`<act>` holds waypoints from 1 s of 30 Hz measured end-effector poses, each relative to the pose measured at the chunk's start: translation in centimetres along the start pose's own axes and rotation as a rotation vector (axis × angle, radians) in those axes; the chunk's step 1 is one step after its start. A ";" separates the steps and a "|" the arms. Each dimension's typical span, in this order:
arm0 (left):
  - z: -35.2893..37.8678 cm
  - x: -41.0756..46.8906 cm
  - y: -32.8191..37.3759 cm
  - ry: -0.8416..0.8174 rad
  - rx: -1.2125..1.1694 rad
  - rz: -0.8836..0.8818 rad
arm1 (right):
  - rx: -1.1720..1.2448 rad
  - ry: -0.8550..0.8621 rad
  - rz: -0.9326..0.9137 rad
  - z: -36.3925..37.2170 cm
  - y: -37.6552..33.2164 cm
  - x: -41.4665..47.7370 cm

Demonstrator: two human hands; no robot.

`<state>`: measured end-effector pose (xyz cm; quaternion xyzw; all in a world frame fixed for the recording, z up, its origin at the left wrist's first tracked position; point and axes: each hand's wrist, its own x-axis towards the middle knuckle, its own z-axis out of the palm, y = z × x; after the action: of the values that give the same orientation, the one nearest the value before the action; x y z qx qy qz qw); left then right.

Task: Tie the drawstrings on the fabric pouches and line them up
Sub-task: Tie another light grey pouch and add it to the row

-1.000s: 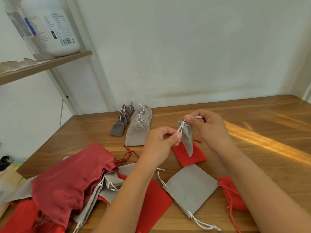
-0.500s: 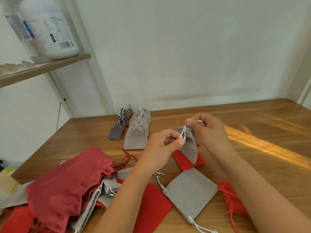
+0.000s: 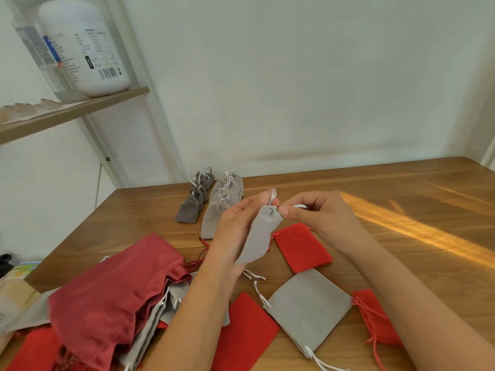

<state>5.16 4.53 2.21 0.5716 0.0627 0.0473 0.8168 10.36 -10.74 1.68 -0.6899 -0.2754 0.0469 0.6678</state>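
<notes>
Holding a small grey pouch (image 3: 261,236) up above the table (image 3: 401,199) between both hands, neck gathered tight, body hanging down and slanting towards the left wrist. Pinching a loop of its white drawstring (image 3: 272,196) right above the neck with the left hand (image 3: 235,231) — fingers curled, pouch lying against the palm, loop too blurred to read any knot. Over on the right hand (image 3: 318,218): thumb tip pressed to the gathered neck, fingers curled round another bit of that same cord.

Behind the hands, near the wall: two rows of tied pouches set close side by side — a dark grey row (image 3: 197,194) of smaller ones on the left, a light grey row (image 3: 222,207) of bigger ones just beside it.

Below the hands, flat on the wood: a red pouch (image 3: 302,247), and nearer the camera a flat grey pouch (image 3: 308,309) with white cords trailing from both ends. To its left, a second red pouch (image 3: 246,336); to its right, a third red pouch (image 3: 380,319) with thin red cords. Down at the near left corner, a heap (image 3: 115,295) of untied bags, a big dark red one on top. Up at the left, a shelf (image 3: 67,113) carrying a white bottle (image 3: 85,46).
</notes>
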 end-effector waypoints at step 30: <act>-0.4 0.5 -1.8 -0.109 0.375 0.168 | 0.270 0.108 0.006 1.1 -0.1 -0.5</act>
<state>5.59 4.34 0.35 0.7186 -0.0219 0.0718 0.6914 9.41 -9.98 1.55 -0.5963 -0.2282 0.0484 0.7681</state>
